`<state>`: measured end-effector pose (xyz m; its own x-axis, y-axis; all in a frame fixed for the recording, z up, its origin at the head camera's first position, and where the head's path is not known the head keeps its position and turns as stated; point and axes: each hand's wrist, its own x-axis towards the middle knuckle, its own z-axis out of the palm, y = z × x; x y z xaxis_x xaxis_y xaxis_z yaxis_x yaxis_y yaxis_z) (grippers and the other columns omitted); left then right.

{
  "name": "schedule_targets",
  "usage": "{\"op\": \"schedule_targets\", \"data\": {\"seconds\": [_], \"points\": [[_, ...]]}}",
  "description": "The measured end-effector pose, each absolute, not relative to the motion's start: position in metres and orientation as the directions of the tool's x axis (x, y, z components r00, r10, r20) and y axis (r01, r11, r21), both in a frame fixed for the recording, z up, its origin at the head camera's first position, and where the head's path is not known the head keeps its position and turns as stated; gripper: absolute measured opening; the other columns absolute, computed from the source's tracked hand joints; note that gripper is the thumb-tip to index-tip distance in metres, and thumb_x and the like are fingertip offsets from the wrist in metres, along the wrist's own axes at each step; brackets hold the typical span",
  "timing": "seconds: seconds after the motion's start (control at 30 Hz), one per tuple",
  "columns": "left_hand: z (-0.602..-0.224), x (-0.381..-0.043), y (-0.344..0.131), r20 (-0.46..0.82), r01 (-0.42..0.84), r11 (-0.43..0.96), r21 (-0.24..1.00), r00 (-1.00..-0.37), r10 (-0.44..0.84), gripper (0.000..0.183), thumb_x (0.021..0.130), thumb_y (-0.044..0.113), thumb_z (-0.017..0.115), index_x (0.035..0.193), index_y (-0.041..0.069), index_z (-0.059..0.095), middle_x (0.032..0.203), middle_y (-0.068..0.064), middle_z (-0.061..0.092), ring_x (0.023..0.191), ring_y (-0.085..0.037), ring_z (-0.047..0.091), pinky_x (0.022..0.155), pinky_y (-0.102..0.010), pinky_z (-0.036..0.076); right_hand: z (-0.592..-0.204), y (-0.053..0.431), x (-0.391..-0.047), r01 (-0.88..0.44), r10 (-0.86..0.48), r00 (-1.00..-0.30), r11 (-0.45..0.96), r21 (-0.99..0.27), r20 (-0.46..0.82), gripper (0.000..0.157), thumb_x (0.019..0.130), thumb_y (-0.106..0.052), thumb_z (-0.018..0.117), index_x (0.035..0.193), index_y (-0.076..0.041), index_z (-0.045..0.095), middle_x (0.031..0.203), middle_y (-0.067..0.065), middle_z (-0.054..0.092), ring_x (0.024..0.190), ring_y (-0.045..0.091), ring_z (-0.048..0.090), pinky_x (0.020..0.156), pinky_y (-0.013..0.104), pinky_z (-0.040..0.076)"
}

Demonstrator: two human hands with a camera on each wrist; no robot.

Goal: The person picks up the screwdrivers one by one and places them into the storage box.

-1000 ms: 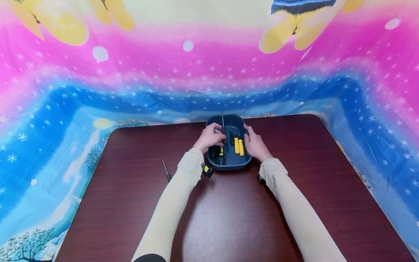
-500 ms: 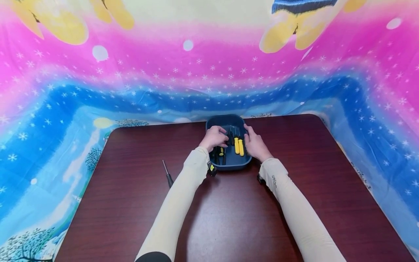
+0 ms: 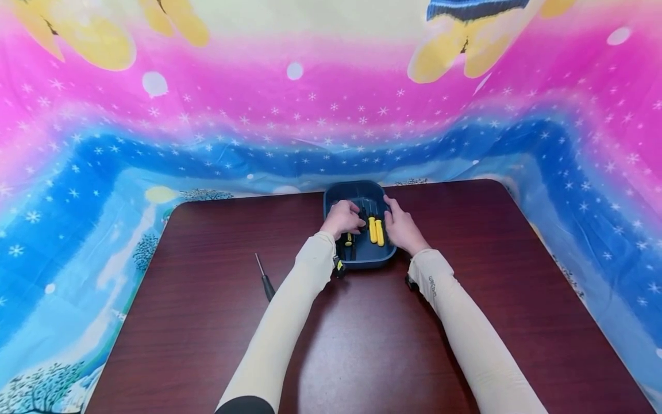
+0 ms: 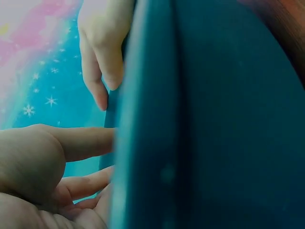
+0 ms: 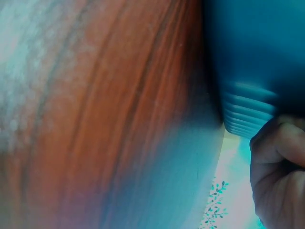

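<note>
A dark blue plastic box (image 3: 364,263) stands near the table's far edge. My left hand (image 3: 343,218) reaches into it, its bent fingers at black tool handles; the blue wall (image 4: 147,143) hides its fingertips in the left wrist view, so I cannot tell whether it grips a screwdriver. With thumb and fingers at the rim, my right hand (image 3: 404,229) holds the box's right side; in the right wrist view, its fingers curl beside the ridged corner (image 5: 245,112). Two yellow-handled screwdrivers (image 3: 376,231) lie in the box. A black-and-yellow tool (image 3: 349,239) lies below my left hand.
One black-handled screwdriver (image 3: 264,276) lies on the dark red-brown table (image 3: 222,247) left of the box, its handle end partly behind my left sleeve (image 3: 289,305). A patterned cloth (image 3: 258,132) hangs round the table's back and sides.
My left hand lowered a black screwdriver, seen with its shaft up a second ago, into the box and shifted slightly right. The shaft no longer shows. My right hand has stayed at the rim.
</note>
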<state>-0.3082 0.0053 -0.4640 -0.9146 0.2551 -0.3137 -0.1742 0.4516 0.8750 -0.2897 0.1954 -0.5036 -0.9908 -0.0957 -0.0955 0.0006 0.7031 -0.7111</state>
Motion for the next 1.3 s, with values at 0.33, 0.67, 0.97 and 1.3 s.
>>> {"op": "schedule_targets", "data": {"seconds": [0.33,0.67,0.97,1.3], "points": [[-0.465,-0.308,0.013,-0.336,-0.163,0.562,0.811,-0.916,0.219,0.05,0.096,0.008,0.072,0.142,-0.002,0.056,0.123,-0.017,0.069,0.083,-0.019,0.077,0.085,-0.034,0.062,-0.504,0.196,-0.29,0.006,-0.092,-0.991,0.699,-0.715,-0.098,0.057,0.115,-0.028,0.031,0.168,-0.026,0.012,0.06,0.008,0.048,0.046,0.026,0.047,0.064,0.039,0.053],[-0.473,-0.31,0.017,-0.308,-0.089,0.721,0.687,-0.935,0.178,0.053,0.093,0.013,0.079,0.141,0.004,0.06,0.117,-0.013,0.074,0.082,-0.017,0.077,0.093,-0.039,0.06,-0.506,0.197,-0.29,0.002,-0.097,-0.991,0.692,-0.722,-0.096,0.057,0.115,-0.028,0.03,0.168,-0.026,0.011,0.058,0.007,0.047,0.044,0.025,0.044,0.061,0.04,0.052],[-0.476,-0.307,0.02,-0.223,0.01,0.812,0.583,-0.96,0.172,0.048,0.09,0.016,0.081,0.134,0.005,0.065,0.127,-0.012,0.069,0.115,-0.03,0.064,0.101,-0.044,0.054,-0.506,0.198,-0.289,-0.016,-0.109,-0.99,0.694,-0.72,-0.084,0.056,0.115,-0.027,0.031,0.168,-0.023,0.013,0.058,0.007,0.047,0.045,0.026,0.046,0.06,0.039,0.052],[-0.471,-0.305,0.015,-0.191,0.045,0.794,0.606,-0.961,0.201,0.051,0.092,0.017,0.08,0.139,0.006,0.062,0.118,-0.009,0.072,0.107,-0.026,0.068,0.096,-0.042,0.056,-0.505,0.197,-0.29,-0.022,-0.109,-0.991,0.692,-0.721,-0.074,0.056,0.114,-0.026,0.03,0.168,-0.022,0.013,0.058,0.007,0.046,0.045,0.026,0.046,0.059,0.04,0.052]]}}
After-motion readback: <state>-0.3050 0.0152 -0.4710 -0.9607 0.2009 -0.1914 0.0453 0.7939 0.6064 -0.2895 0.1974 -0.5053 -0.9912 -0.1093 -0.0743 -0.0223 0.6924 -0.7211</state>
